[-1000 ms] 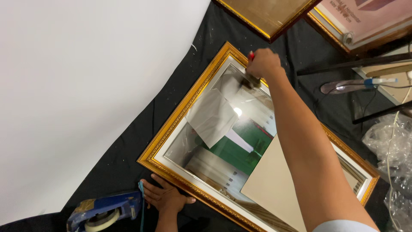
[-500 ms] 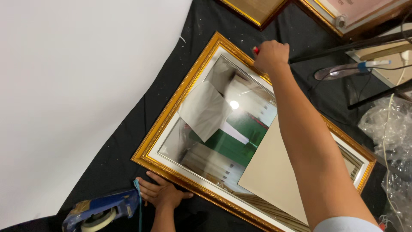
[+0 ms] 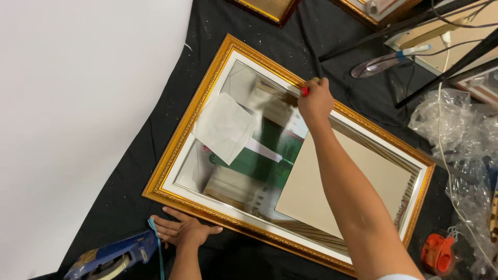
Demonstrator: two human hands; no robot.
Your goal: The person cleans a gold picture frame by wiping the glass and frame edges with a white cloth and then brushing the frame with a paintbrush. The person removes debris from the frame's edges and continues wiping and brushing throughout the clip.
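A large gold and white picture frame (image 3: 181, 129) lies on black cloth, with reflective glass inside it. My right hand (image 3: 315, 99) reaches over the glass to the frame's far long edge and is closed on a small tool with a red tip (image 3: 304, 91). My left hand (image 3: 184, 229) lies flat with spread fingers on the cloth, pressed against the frame's near edge. A white square of paper (image 3: 224, 127) rests on the glass near the left end. A beige board (image 3: 358, 181) shows under the glass at the right.
A white sheet (image 3: 78, 103) covers the left side. A blue tape dispenser (image 3: 111, 256) sits beside my left hand. Crumpled clear plastic (image 3: 461, 140) and an orange object (image 3: 438, 251) lie at the right. More frames (image 3: 267, 9), black stand legs (image 3: 441, 72) and cables are at the top.
My right hand has slid along the frame's far edge toward the right with the red-tipped tool. The view has shifted so the frame sits lower and more centred. My left hand stays put.
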